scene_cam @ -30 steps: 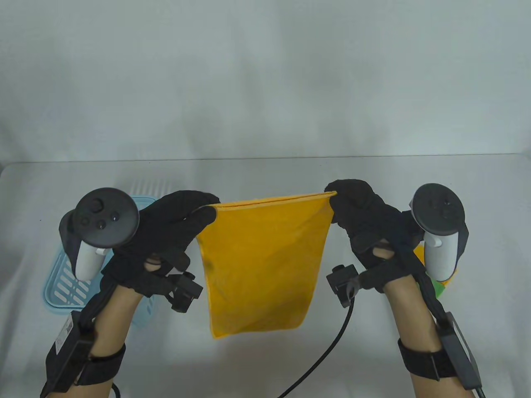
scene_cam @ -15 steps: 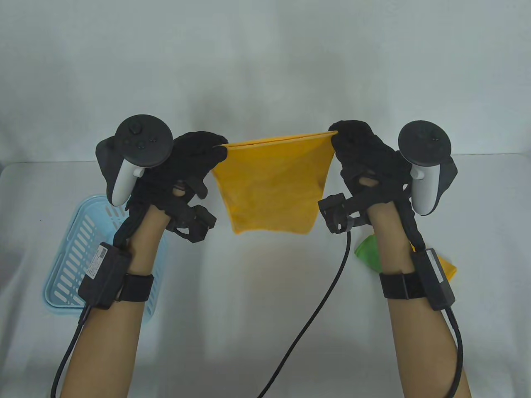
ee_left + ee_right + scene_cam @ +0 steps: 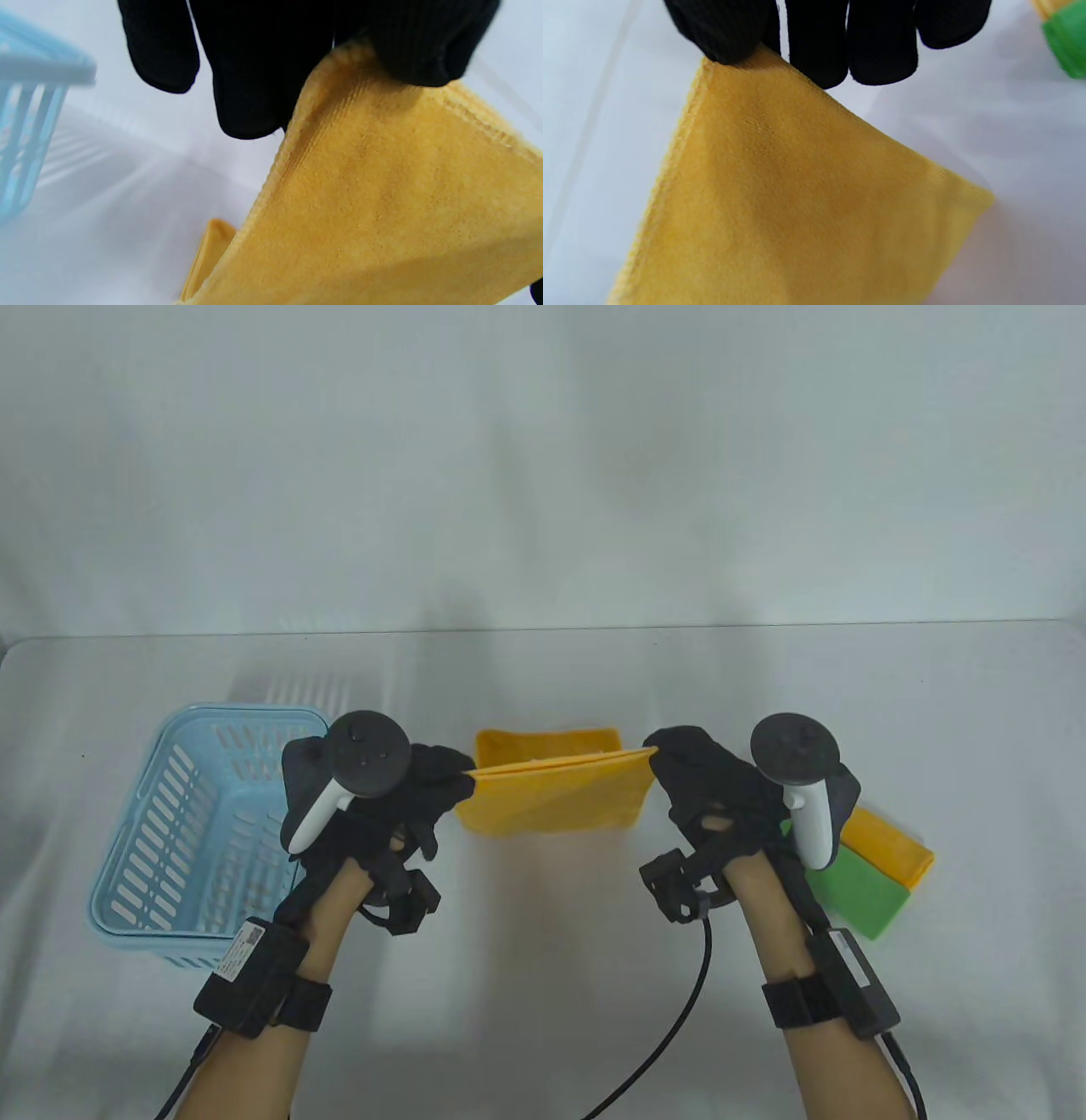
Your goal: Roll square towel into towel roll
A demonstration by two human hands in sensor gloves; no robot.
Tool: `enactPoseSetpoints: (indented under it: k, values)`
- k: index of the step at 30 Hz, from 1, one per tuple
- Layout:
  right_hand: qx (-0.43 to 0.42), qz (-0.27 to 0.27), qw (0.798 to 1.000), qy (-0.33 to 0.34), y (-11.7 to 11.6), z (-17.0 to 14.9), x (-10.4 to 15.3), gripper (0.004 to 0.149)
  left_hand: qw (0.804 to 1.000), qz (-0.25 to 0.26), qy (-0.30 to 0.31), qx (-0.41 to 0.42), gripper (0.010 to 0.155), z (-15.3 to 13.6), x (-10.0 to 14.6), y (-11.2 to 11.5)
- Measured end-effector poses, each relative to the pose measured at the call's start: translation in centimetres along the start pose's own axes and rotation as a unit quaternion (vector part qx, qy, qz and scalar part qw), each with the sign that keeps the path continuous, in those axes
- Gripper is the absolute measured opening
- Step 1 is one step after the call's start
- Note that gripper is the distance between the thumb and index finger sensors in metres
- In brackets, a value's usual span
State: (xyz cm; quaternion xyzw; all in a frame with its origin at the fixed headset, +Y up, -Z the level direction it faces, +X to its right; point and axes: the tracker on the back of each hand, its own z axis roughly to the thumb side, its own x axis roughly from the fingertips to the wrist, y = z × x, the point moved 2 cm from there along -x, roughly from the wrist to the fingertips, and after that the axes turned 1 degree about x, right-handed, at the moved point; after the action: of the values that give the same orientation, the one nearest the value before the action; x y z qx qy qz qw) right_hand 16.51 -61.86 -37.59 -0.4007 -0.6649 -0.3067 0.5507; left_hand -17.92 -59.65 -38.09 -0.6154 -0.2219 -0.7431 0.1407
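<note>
Yellow towel [image 3: 551, 797], soft and plush, stitched hem, stretched between left hand [image 3: 407, 797] and right hand [image 3: 708, 789]. Each pinching one upper corner. Lower part seemingly folded on table [image 3: 543, 984].

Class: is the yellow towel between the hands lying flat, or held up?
Partly held up: both hands pinch the towel's top corners; its far part reaches the table.

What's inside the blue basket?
The blue basket looks empty: only its slotted walls and floor show. The left hand and its tracker hide the near right corner.
</note>
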Motion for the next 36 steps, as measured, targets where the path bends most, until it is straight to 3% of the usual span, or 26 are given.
enactPoseSetpoints:
  k: [7,12,18,29,33,36]
  values:
    - [0.064,0.079,0.995,-0.007,-2.5,-5.2,2.7,0.038,0.996,-0.084,0.011,-0.013,0.043,-2.5,3.0,6.5]
    - [0.119,0.16,0.98,-0.01,-3.8,-7.8,4.2,0.038,0.989,-0.139,0.036,-0.023,0.044,-3.0,4.6,9.2]
    - [0.144,0.238,0.96,-0.024,-5.5,-10.3,4.6,0.038,0.98,-0.184,0.04,-0.064,0.044,-3.4,5.0,11.4]
    - [0.242,0.278,0.927,-0.067,-7.9,-12.4,4.3,0.038,0.945,-0.262,0.052,-0.191,0.045,-2.2,5.4,15.7]
    - [0.233,0.282,0.927,-0.082,-8.0,-12.9,4.1,0.038,0.936,-0.285,0.038,-0.204,0.045,-2.6,5.1,16.7]
    - [0.23,0.268,0.931,-0.093,-7.9,-13.3,3.8,0.039,0.943,-0.282,0.025,-0.177,0.045,-3.0,4.8,16.4]
